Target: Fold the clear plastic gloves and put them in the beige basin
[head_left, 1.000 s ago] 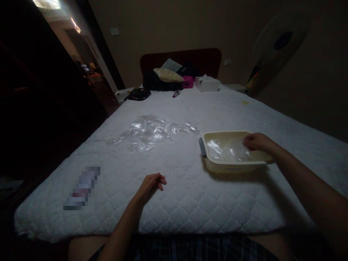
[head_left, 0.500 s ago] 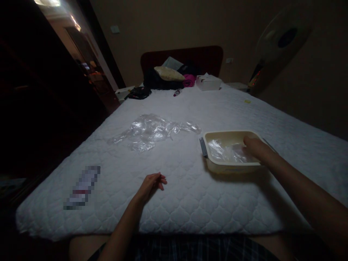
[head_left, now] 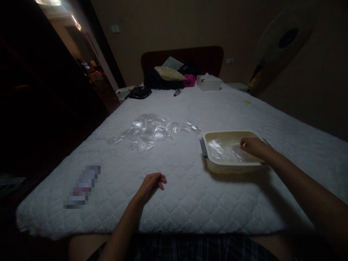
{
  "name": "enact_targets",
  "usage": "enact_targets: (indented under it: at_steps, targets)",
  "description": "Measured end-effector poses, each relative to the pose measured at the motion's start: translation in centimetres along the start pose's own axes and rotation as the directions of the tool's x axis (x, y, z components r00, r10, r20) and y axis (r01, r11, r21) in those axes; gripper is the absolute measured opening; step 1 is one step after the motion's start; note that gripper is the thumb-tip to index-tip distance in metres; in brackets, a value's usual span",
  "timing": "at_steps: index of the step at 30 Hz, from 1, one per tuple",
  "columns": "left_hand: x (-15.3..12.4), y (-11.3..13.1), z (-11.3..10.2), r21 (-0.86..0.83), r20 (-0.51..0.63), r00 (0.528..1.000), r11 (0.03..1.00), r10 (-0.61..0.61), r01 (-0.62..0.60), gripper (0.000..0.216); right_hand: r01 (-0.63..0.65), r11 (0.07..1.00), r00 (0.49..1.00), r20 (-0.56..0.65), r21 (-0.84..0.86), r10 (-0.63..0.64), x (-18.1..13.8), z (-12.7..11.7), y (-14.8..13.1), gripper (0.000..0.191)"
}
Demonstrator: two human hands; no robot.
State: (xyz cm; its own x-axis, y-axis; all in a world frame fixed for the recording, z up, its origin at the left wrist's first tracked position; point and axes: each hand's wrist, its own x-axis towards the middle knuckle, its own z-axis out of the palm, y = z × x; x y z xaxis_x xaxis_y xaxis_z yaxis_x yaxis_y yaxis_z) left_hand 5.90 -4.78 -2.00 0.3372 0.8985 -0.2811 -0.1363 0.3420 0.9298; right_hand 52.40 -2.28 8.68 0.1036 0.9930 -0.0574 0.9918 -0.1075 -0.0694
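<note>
The widest surface is formed by the quilted white bed (head_left: pixel 190 206), on which the left hand (head_left: pixel 152 181) is rested. Clear plastic film (head_left: pixel 153 127) is spread beyond the left hand, well apart from it; its long axis is run roughly left to right, its narrow end pointed right. The cream basin (head_left: pixel 235 169) is placed on the bed, to the right of the left hand and somewhat farther forward, beneath the right hand (head_left: pixel 254 148); its long axis is laid crosswise. Inside it, crumpled clear plastic (head_left: pixel 220 151) is gathered just left of the right hand's fingertips and stretched towards them. A blurred object (head_left: pixel 83 187) is set left of the left hand, its long axis slanted away to the right. The left hand is released, its fingers loosely curled. The right hand's fingers are bent towards the thumb; whether plastic is pinched there cannot be told. By the grey handle (head_left: pixel 203 147), the basin's left end is marked.
</note>
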Motion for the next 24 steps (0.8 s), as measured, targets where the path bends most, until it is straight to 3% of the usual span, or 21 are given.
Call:
enact_targets:
  at_steps: [4,7,11,24]
  targets:
    - [-0.1,0.0,0.0,0.008,-0.010,1.000,1.000,0.003,-0.003,0.037,0.058,0.981,0.983,0.164,0.183,-0.088,-0.4,-0.1,-1.1,0.024]
    - [0.0,0.1,0.1,0.009,-0.017,1.000,1.000,-0.006,0.006,0.038,-0.003,0.984,0.962,0.268,0.177,-0.045,-0.1,0.7,-1.7,0.040]
    - [0.0,0.1,0.1,0.006,-0.019,1.000,1.000,-0.005,0.005,0.037,-0.047,0.988,0.953,0.302,0.150,0.000,0.7,1.9,-1.5,0.048]
    - [-0.1,0.1,0.1,0.016,-0.018,1.000,1.000,-0.010,0.010,0.036,-0.019,0.977,0.900,0.430,0.211,-0.075,1.8,4.3,0.3,0.053]
